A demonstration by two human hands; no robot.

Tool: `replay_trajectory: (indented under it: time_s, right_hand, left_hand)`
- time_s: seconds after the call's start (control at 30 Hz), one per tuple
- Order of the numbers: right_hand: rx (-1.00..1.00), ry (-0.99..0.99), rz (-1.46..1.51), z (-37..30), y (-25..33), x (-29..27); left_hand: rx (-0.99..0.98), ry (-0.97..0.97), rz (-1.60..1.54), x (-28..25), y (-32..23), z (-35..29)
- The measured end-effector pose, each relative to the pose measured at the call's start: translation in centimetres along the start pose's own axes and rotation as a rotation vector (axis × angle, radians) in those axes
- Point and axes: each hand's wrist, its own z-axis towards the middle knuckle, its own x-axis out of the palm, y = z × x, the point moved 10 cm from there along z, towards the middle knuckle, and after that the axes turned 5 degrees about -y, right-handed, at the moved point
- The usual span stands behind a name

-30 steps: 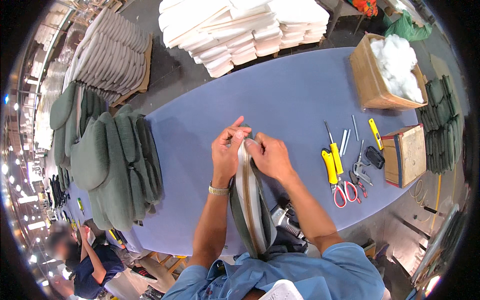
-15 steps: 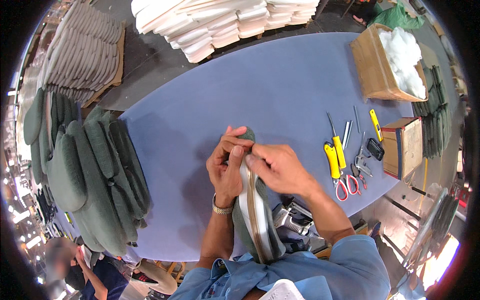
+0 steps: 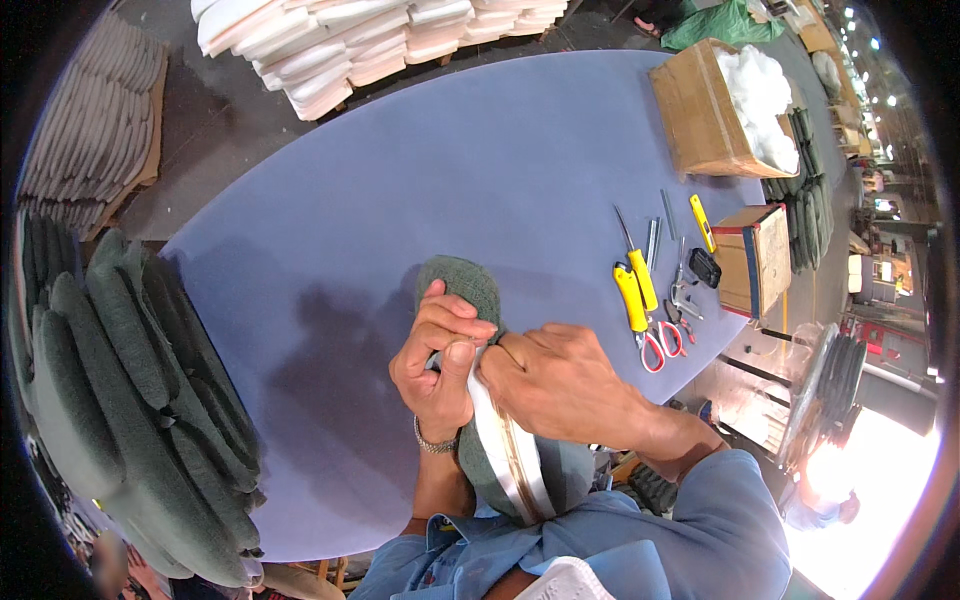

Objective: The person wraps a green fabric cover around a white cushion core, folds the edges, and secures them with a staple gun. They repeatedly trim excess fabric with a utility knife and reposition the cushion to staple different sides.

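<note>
A dark green fabric cushion [image 3: 459, 280] stands on edge against my body, its far end over the table. Down the edge facing me runs a brownish zipper [image 3: 517, 455] bordered by white strips. My left hand [image 3: 438, 362] is closed around the cushion's left side near the far end, thumb against the white strip. Closed at the upper end of the zipper, my right hand [image 3: 560, 378] has its fingers curled into the cushion's edge. Those fingers hide the zipper's end, and whether they pinch a pull tab cannot be seen.
Green cushions [image 3: 130, 400] are piled at the table's left. To the right lie yellow-handled cutters [image 3: 630, 297], red-handled scissors [image 3: 652, 352], a yellow knife [image 3: 703, 222] and a black object [image 3: 705, 267]. Beyond are a carton of white stuffing [image 3: 700, 110] and a smaller box [image 3: 752, 262].
The cushion's far end now shows more above my left hand. My right hand has turned knuckles up and curled tighter. The whole view has shifted, with the table items farther left.
</note>
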Motion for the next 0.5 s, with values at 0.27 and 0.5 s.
replay_trajectory:
  time_s: [0.27,0.5]
  right_hand:
    - [0.387,-0.337,1.243,-3.2,-6.3,5.0]
    - [0.277,-0.320,1.215,4.5,-3.5,6.8]
  left_hand:
    - [-0.002,-0.051,-0.073,-3.0,-1.3,-0.3]
    - [-0.014,-0.102,-0.080,-5.5,-1.7,-0.5]
